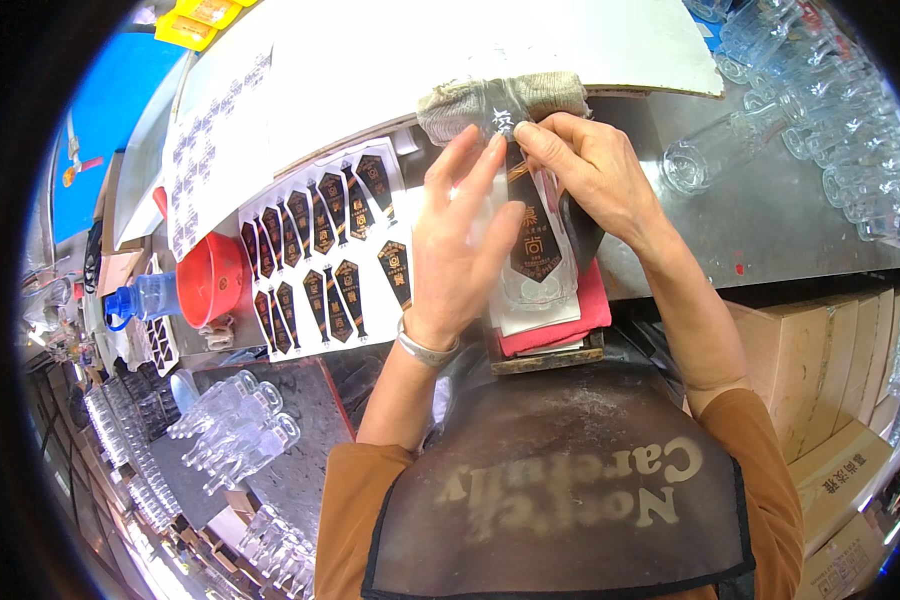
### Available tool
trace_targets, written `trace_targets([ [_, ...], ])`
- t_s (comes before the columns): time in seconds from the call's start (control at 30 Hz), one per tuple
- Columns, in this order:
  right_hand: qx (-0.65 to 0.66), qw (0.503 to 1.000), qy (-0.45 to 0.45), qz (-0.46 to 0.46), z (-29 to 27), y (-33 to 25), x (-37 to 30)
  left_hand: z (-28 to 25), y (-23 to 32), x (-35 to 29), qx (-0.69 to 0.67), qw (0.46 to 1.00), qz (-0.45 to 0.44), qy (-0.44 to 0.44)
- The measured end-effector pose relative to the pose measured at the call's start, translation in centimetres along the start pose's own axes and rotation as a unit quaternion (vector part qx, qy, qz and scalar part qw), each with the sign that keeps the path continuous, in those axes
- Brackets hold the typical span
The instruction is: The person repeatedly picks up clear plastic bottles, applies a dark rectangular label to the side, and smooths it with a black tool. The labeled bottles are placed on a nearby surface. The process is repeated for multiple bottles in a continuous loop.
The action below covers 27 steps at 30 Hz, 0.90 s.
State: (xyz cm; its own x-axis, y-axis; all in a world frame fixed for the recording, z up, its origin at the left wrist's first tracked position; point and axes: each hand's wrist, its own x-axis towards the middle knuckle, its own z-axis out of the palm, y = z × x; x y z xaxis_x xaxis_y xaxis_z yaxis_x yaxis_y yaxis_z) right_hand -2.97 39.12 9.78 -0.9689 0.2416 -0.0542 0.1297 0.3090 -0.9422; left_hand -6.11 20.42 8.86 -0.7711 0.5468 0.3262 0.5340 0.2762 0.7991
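A clear glass bottle [560, 295] lies in front of me with its base toward me. A long black decal [533, 255] with gold marks lies along its upper side. My left hand [455, 235] is beside the bottle's left side, fingers apart and slightly blurred, holding nothing. At the bottle's far end, my right hand [600, 175] pinches the top edge of the decal between thumb and fingers. A rolled grey cloth [555, 95] sits just beyond the fingertips, under the far end. White paper and a folded red cloth [595, 300] lie beneath the bottle.
A white sheet of black decals [305, 205] lies left of my hands, near a red bowl [210, 280] and a blue bottle [155, 297]. A white board [630, 45] spans the far side. Clear glassware [850, 130] crowds the right, above cardboard boxes [810, 370]. More glasses [240, 430] stand lower left.
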Motion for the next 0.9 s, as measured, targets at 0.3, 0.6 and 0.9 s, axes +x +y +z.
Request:
trace_targets([
  [0.3, 0.049, 0.999, -0.022, -0.004, 0.1, 1.1, 0.2, 0.1, 0.2, 0.0, -0.001, 1.0, -0.008, -0.001],
  [0.6, 0.469, 0.853, 0.099, 0.204, -0.2, 5.5, -2.2, -0.1, 0.4, -0.1, 0.019, 1.0, 0.005, 0.001],
  [0.9, 0.236, 0.968, 0.069, -0.05, -2.8, 1.0, -1.9, 0.1, 0.0, -0.1, -0.005, 1.0, -0.003, 0.005],
])
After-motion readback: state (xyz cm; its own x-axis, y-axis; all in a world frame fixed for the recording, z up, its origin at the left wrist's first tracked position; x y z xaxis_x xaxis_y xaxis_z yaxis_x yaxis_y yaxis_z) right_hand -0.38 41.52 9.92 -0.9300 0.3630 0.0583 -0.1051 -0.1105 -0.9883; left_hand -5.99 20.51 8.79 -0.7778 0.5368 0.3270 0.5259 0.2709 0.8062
